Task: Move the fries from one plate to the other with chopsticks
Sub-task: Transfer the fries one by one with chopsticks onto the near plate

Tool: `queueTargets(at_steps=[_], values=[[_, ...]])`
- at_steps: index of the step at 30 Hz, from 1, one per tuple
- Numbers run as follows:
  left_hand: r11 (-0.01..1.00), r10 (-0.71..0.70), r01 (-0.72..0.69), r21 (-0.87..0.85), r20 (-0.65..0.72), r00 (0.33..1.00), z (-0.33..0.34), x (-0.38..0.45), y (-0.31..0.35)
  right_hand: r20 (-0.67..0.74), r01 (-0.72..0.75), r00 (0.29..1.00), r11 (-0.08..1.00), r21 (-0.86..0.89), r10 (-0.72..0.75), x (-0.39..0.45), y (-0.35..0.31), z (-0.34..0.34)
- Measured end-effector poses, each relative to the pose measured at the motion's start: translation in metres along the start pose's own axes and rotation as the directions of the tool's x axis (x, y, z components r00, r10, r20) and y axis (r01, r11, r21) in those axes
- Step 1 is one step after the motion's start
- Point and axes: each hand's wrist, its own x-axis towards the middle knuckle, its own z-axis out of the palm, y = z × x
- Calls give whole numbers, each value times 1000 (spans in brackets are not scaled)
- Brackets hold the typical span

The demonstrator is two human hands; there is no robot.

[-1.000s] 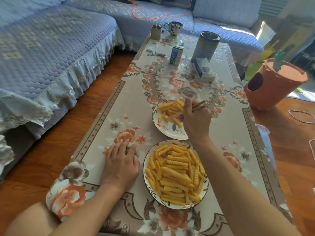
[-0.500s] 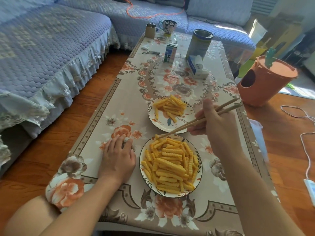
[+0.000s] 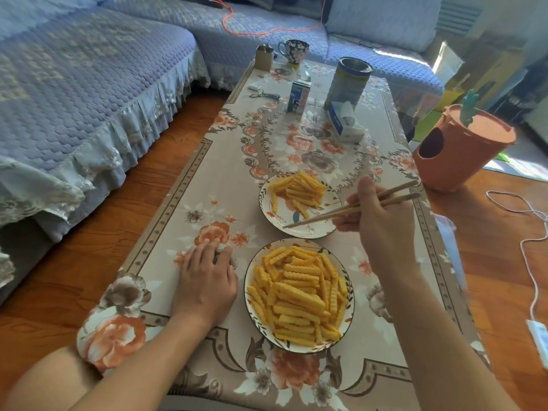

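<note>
Sunlit and draped in a floral cloth, the low surface point(image 3: 189, 185) stands before a blue quilted sofa point(image 3: 74, 93). Your right hand point(image 3: 382, 229) has its grip closed around the chopsticks point(image 3: 350, 209), whose tips hang over the near rim of the far plate point(image 3: 299, 229) and carry nothing. That far plate holds a small heap of fries point(image 3: 299, 189). Just in front of it sits the near plate point(image 3: 296, 347), piled with far more crinkle fries point(image 3: 299, 292). Your left hand point(image 3: 206, 280) lies flat on the cloth just beside the near plate, fingers straight and holding nothing. Farther back you have a tissue pack point(image 3: 345, 121), a tall can point(image 3: 350, 80), a small carton point(image 3: 298, 97) and a mug point(image 3: 293, 51). An orange bin point(image 3: 462, 152) stands on the wooden floor off the right edge.
</note>
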Motion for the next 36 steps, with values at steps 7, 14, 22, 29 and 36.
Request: queueTargets(at_steps=[7, 14, 22, 29, 36], values=[[1000, 2, -2, 6, -11, 1000, 1, 1, 0, -41, 94, 994, 985, -148, -101, 41, 38, 60], [1000, 1, -1, -1, -4, 1000, 0, 0, 0, -16, 82, 996, 976, -202, -87, 45, 53, 79], [1000, -4, 3, -10, -9, 1000, -1, 0, 2, 115, -73, 991, 997, 19, 70, 4, -7, 3], [1000, -11, 11, -12, -6, 1000, -2, -1, 3, 216, -174, 961, 985, -2, 170, -66, -21, -16], [1000, -9, 9, -10, -10, 1000, -1, 0, 2, 208, -172, 962, 984, -44, 177, -91, 2, -2]])
